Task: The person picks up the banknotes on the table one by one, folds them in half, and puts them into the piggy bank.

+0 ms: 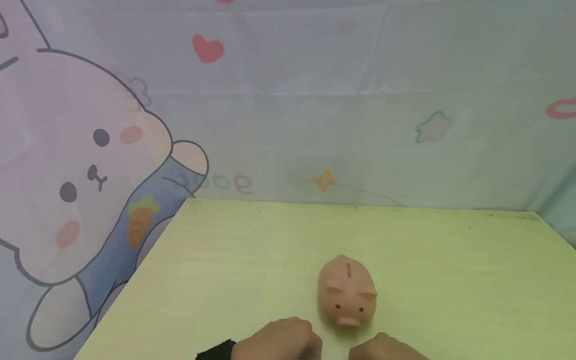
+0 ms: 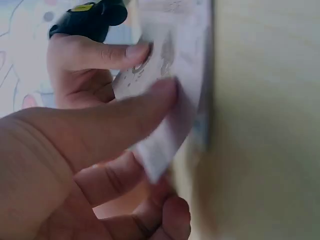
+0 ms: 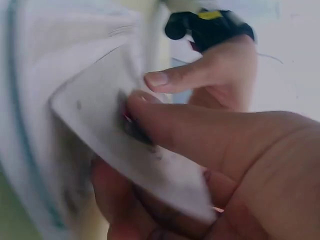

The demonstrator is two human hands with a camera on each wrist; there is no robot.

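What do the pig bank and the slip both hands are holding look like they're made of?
Pig bank: probably soft plastic or vinyl, with a matte peach skin, rounded moulded ears and snout, and a coin slot on top.
Slip: seems to be thin paper, white with grey print. It bends where the left hand and right hand pinch it. Blur leaves the finish unclear.

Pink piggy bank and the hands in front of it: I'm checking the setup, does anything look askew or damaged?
Nothing stands out. The pink piggy bank stands upright on the pale green table; both hands pinch a white paper slip.
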